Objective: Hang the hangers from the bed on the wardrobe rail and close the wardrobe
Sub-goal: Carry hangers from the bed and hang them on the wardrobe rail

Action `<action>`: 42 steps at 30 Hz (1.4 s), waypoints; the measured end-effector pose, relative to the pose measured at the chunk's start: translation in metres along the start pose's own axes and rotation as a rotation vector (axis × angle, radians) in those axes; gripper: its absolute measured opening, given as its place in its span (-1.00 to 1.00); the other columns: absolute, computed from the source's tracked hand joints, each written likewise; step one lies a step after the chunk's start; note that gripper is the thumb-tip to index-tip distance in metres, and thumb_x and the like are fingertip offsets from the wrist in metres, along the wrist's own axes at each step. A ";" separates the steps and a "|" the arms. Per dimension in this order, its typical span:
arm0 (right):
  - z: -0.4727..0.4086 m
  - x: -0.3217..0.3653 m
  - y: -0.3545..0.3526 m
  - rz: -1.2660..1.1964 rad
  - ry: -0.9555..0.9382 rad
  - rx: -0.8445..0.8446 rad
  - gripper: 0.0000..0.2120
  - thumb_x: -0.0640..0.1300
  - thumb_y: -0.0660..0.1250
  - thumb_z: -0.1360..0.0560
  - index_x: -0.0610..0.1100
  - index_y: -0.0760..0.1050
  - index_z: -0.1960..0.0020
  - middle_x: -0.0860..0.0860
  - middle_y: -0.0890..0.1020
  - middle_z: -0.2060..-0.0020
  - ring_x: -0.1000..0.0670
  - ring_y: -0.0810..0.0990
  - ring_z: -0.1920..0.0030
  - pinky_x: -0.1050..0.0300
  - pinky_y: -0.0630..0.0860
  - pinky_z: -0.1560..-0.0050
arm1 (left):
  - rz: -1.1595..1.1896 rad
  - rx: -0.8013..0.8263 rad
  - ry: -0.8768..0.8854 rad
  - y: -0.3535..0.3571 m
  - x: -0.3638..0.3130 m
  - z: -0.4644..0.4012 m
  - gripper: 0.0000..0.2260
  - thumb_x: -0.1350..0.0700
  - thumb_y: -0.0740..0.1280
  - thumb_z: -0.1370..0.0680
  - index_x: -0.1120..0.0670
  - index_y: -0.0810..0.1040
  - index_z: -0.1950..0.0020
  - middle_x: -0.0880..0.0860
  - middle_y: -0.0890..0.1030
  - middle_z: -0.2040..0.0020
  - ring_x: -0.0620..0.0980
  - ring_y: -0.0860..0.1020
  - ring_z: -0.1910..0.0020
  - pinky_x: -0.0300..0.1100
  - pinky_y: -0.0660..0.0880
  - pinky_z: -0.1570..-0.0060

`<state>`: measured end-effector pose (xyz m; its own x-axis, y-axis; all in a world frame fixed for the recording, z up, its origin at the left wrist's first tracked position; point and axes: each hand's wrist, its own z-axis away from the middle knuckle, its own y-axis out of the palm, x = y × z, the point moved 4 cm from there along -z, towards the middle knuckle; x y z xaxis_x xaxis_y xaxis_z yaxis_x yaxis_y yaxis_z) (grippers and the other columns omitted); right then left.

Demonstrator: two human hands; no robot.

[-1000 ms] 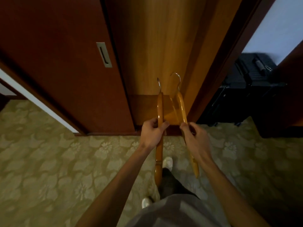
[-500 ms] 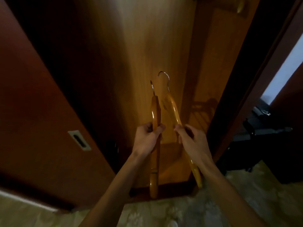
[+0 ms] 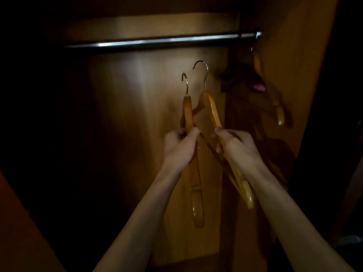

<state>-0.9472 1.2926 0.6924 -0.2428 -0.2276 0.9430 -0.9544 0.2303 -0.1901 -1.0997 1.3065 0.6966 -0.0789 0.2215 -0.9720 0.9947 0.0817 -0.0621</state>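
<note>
My left hand [image 3: 179,147] grips a wooden hanger [image 3: 188,114] by its shoulder, seen edge-on, metal hook pointing up. My right hand [image 3: 235,143] grips a second wooden hanger [image 3: 211,107], tilted to the left, its hook a little higher. Both hooks sit well below the metal wardrobe rail [image 3: 157,42], which runs across the top of the open wardrobe. One more wooden hanger [image 3: 279,112] hangs at the rail's right end, partly in shadow.
The wardrobe's wooden back panel [image 3: 137,114] is lit in the middle and dark at the left. Its right side wall [image 3: 306,75] stands close to the hanging hanger. A reddish sliding door [image 3: 17,232] edges the lower left.
The view has tilted up from the floor and door to the wardrobe's inside, bringing the rail into sight. Both hands have lifted their hangers upward toward the rail, grips unchanged.
</note>
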 end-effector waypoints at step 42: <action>-0.122 0.060 -0.084 0.160 0.105 -0.230 -0.71 0.15 0.28 -0.60 -0.04 0.63 0.01 -0.02 0.67 0.18 0.02 0.62 0.19 0.16 0.44 0.28 | 0.172 0.220 0.135 0.142 -0.062 -0.165 -0.70 -0.11 0.31 -0.63 0.12 0.63 -0.01 -0.04 0.52 0.38 -0.10 0.47 0.44 -0.24 0.47 0.38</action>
<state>-0.8607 1.3753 0.7986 -0.3561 -0.0747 0.9314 -0.8382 0.4661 -0.2831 -0.9638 1.4643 0.7857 0.0988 0.3425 -0.9343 0.9833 -0.1778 0.0388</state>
